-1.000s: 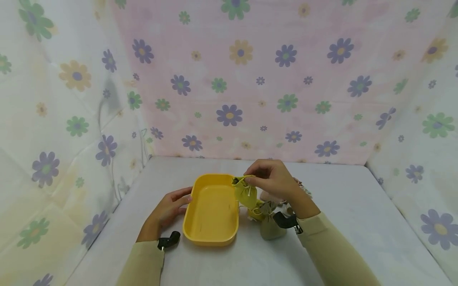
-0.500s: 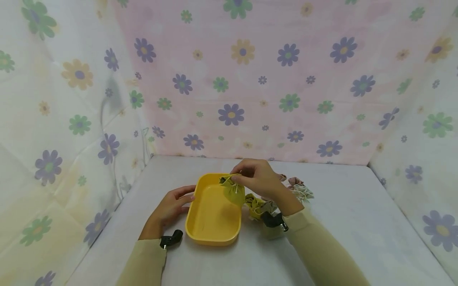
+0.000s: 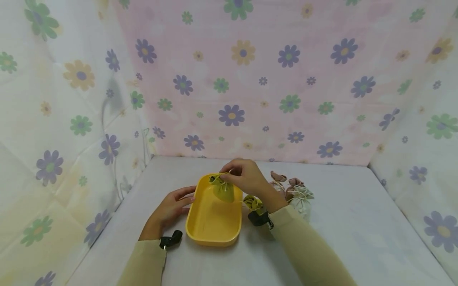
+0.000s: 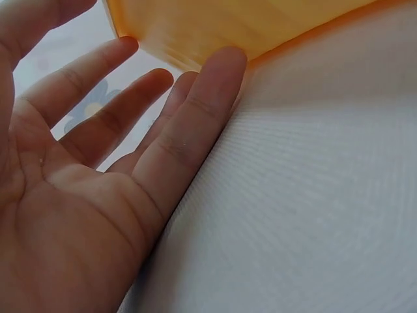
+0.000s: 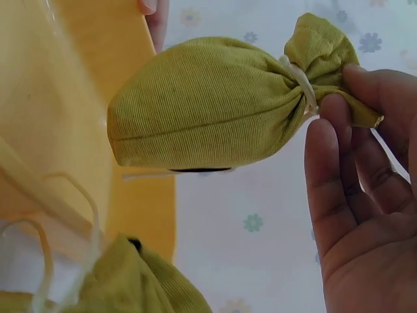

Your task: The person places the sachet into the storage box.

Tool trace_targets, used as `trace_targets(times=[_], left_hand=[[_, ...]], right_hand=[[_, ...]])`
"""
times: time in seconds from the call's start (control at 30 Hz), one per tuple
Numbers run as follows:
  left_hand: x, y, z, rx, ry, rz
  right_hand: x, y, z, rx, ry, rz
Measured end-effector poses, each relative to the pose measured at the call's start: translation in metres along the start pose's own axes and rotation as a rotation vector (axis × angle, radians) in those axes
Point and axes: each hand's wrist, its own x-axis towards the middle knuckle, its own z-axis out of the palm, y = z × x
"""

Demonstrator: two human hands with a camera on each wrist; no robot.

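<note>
A yellow-green drawstring pouch [image 5: 202,104], full and tied at the neck with a pale cord, hangs from my right hand [image 3: 245,176]. Thumb and fingers pinch its gathered top. In the head view the pouch overlaps the upper right part of a yellow plastic tray [image 3: 211,224], whose floor shows bare. My left hand [image 3: 173,208] rests at the tray's left side with fairly straight fingers [image 4: 215,85], their tips right at its wall.
Right of the tray sits another yellow-green pouch [image 3: 253,202], partly behind my right wrist. Farther right stand a white pouch [image 3: 302,204] and pinkish pouches [image 3: 295,182]. Flowered cloth walls [image 3: 229,79] enclose the white table [image 3: 358,222] at the back and sides.
My right hand has carried the pouch leftward, from the tray's right rim to over the tray. Its arm has uncovered the pink and white pouches. My left hand stays at the tray.
</note>
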Motion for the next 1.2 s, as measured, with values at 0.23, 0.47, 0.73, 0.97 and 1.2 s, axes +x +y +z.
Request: trace_targets(times=[0.23, 0.47, 0.73, 0.97, 1.2], left_hand=[[0.000, 0.001, 0.001, -0.018, -0.015, -0.012], [-0.001, -0.001, -0.001, -0.028, -0.037, 0.009], [0.001, -0.002, -0.001, -0.026, -0.041, 0.006], [0.000, -0.003, -0.001, -0.029, -0.029, -0.007], [0.001, -0.003, -0.001, -0.037, -0.034, 0.000]], right_hand=[[0.011, 0.009, 0.015, -0.055, 0.007, 0.067], [0.018, 0.016, 0.030, -0.023, -0.014, 0.157], [0.022, 0.018, 0.039, -0.037, -0.007, 0.213], [0.023, 0.023, 0.049, -0.050, -0.013, 0.303], [0.024, 0.027, 0.052, -0.060, -0.012, 0.319]])
